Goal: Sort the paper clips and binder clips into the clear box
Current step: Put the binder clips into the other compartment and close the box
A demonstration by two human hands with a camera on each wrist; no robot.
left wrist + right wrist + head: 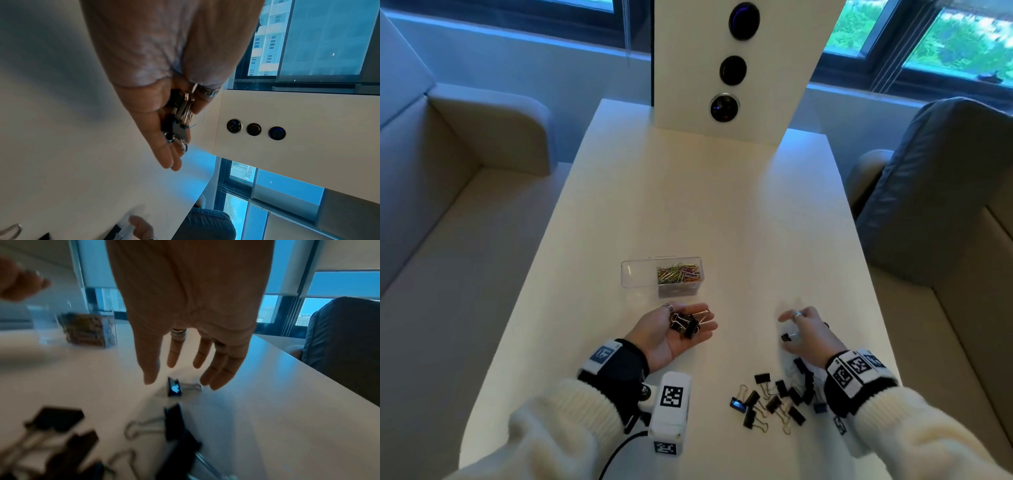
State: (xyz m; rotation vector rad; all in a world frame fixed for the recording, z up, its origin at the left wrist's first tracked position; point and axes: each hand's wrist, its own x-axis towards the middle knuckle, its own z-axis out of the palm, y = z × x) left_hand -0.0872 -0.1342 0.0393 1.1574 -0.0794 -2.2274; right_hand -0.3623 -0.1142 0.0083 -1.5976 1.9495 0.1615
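Observation:
A clear box [640,278] stands mid-table, with coloured paper clips [679,274] heaped in its right half; in the right wrist view the clear box [45,324] is blurred at the left. My left hand [693,317] lies palm up just in front of it, fingers straight, carrying several black binder clips [685,325] [179,113]. My right hand [787,329] [180,381] hovers palm down, fingers spread, over a single binder clip [786,337] [174,388] and holds nothing. A pile of black binder clips [774,401] lies on the table near my right wrist.
A white upright panel [774,85] with three round dark discs stands at the table's far end. Beige sofas flank the white table [688,205], and a dark jacket [928,188] drapes the right one. A white marker-tagged device [671,407] hangs at my left wrist.

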